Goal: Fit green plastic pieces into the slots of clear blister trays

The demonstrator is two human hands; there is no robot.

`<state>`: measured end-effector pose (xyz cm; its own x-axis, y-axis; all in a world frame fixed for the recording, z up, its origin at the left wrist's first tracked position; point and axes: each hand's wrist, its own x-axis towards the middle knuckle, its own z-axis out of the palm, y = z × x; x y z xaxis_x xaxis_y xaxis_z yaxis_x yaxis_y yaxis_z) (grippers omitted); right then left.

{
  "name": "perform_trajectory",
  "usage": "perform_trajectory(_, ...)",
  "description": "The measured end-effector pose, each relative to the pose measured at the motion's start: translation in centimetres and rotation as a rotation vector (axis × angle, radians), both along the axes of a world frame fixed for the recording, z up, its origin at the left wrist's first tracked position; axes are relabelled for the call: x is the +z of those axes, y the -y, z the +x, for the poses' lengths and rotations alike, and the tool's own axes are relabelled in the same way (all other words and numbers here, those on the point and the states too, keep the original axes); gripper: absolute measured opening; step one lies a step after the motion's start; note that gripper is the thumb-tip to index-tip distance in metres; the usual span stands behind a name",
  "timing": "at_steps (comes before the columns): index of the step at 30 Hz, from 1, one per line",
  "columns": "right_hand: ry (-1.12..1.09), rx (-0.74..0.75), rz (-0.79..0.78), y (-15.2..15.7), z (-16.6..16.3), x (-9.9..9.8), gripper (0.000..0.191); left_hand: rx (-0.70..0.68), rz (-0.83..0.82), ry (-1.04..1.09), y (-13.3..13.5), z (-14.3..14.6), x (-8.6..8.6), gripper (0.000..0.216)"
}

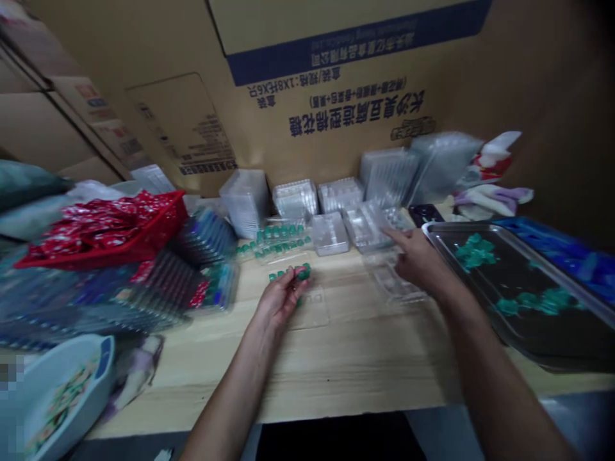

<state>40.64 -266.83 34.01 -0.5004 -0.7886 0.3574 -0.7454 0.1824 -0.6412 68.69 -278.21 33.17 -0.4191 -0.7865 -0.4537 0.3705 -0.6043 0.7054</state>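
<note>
My left hand (280, 296) is over the middle of the table, its fingers closed around a small green piece (303, 272). Beneath it lies a clear plastic tray (313, 310) with a few green pieces along its far side. Just beyond stands another clear tray filled with rows of green pieces (282, 238). My right hand (417, 259) is farther right, somewhat blurred, with the index finger stretched toward a stack of clear plastic trays (368, 225) and the other fingers bent. I see nothing held in it. Blurred clear trays (394, 282) lie below that hand.
A metal tray (552, 346) with loose green pieces stands at right, beside blue material (567, 253). At left, a red basket (103, 246) of red packets rests on stacked clear boxes (144, 291). A pale blue basin (81, 397) sits nearer. A large cardboard box (269, 147) stands behind.
</note>
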Motion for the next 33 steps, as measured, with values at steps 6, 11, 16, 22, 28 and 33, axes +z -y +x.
perform_trajectory(6,-0.237,-0.435,0.639,-2.0,-3.0,3.1,0.037,-0.139,-0.108,-0.099,-0.6,0.7,-0.1,0.026)
perform_trajectory(11,-0.327,-0.168,0.278,-0.6,0.6,2.1,0.073,-0.136,-0.149,-0.104,-1.0,0.6,-0.4,0.029)
perform_trajectory(16,0.122,0.478,-0.107,4.1,9.2,-1.2,0.037,-0.120,-0.186,-0.122,-1.0,-0.3,-0.9,0.032)
perform_trajectory(22,0.593,0.520,-0.189,6.6,13.0,-4.7,0.007,-0.030,-0.202,-0.107,-0.6,-0.2,-1.8,0.032)
perform_trajectory(28,0.578,0.639,-0.180,5.8,11.8,-5.6,0.007,0.056,-0.276,-0.035,-0.7,-1.2,-2.5,0.034)
perform_trajectory(33,0.528,0.540,-0.175,5.8,11.6,-5.8,0.008,0.075,-0.377,0.057,-1.1,-2.5,-2.6,0.037)
